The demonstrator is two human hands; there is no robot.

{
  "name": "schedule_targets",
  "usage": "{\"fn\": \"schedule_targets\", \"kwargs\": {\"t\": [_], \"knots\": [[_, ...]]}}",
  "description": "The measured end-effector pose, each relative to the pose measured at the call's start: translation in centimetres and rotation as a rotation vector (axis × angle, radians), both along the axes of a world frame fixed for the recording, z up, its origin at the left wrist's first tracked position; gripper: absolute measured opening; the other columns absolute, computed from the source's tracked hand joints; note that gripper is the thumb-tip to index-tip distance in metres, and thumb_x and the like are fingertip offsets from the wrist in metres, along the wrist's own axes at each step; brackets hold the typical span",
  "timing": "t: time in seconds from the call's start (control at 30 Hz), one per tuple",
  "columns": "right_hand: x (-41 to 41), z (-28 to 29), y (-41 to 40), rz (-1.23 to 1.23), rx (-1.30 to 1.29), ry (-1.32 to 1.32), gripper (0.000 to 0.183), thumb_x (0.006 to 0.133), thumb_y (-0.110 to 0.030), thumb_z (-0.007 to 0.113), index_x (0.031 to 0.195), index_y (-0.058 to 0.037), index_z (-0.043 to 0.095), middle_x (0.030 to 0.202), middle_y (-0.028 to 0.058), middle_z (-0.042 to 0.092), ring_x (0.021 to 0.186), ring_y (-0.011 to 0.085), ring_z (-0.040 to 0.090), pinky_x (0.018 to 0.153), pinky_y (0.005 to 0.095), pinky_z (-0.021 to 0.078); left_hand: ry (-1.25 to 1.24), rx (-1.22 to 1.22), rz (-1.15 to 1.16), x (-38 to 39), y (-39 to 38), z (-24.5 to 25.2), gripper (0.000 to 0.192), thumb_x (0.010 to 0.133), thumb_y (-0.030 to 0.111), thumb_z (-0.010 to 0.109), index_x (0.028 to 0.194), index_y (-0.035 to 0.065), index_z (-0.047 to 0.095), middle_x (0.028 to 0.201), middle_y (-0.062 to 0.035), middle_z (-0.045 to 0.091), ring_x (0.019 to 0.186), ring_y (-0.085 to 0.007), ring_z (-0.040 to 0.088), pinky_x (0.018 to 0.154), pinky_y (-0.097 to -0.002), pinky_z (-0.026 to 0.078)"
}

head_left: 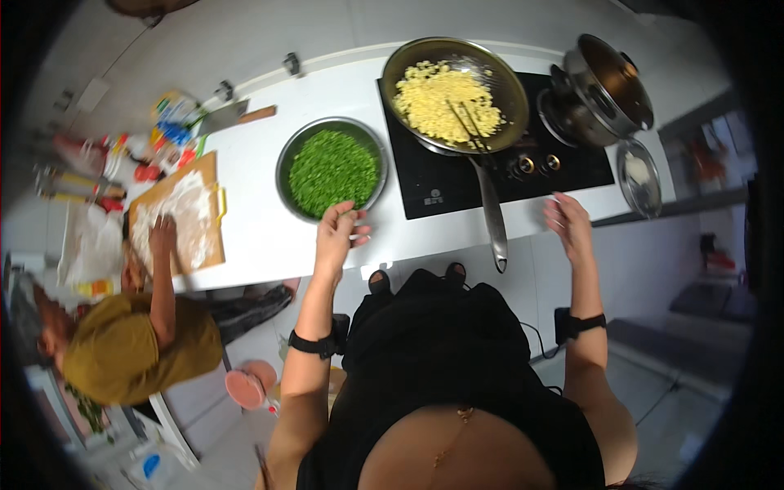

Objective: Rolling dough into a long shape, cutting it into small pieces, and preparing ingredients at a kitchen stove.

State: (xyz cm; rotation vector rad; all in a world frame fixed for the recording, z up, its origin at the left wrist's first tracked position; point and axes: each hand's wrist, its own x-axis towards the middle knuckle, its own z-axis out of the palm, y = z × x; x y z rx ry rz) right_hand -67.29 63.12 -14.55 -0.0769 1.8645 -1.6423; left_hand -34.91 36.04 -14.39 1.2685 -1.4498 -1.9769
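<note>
My left hand (343, 231) is at the near rim of a metal bowl (281, 177) of chopped green vegetable (334, 165); its fingers are loosely curled, and whether they touch the bowl I cannot tell. Over the counter's front edge, to the right of the pan handle (492, 214), my right hand (568, 222) holds nothing, its fingers slightly bent. A wide metal frying pan (513, 92) on the black cooktop (422, 193) contains crumbled yellow egg (441, 104). Dark chopsticks (470, 125) lie in the pan.
Right of the pan stand a steel pot (603, 98) and a clear lid or dish (640, 177). A cleaver (229, 117) lies behind the bowl. At left, another person (141, 349) works at a floured wooden board (211, 245) beside bags and bottles. A pink bin (246, 389) stands below.
</note>
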Motion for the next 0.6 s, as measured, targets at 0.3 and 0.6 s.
{"fn": "schedule_targets", "kwargs": {"t": [0.3, 0.6], "knots": [[3.3, 1.6, -8.1, 0.273, 0.254, 0.801, 0.041, 0.083, -0.027, 0.064, 0.11, -0.0002, 0.051, 0.083, 0.0077, 0.062, 0.067, 0.0144, 0.058, 0.061, 0.0281, 0.0455, 0.114, 0.185, -0.438, -8.0, 5.7, -2.1, 0.051, 0.089, 0.023, 0.057, 0.13, 0.0029, 0.037, 0.118, -0.0087, 0.048, 0.102, -0.0171, 0.053, 0.082, -0.0304, 0.048], [2.9, 4.8, -13.8, 0.603, 0.418, 0.605, 0.036, 0.077, -0.006, 0.064, 0.108, -0.0016, 0.046, 0.056, 0.0075, 0.054, 0.045, 0.013, 0.055, 0.041, 0.027, 0.0456, 0.163, 0.212, -0.525, -16.1, 8.8, 0.0, 0.054, 0.084, 0.02, 0.063, 0.124, -0.002, 0.033, 0.105, -0.0104, 0.053, 0.1, -0.017, 0.055, 0.079, -0.0283, 0.045]]}}
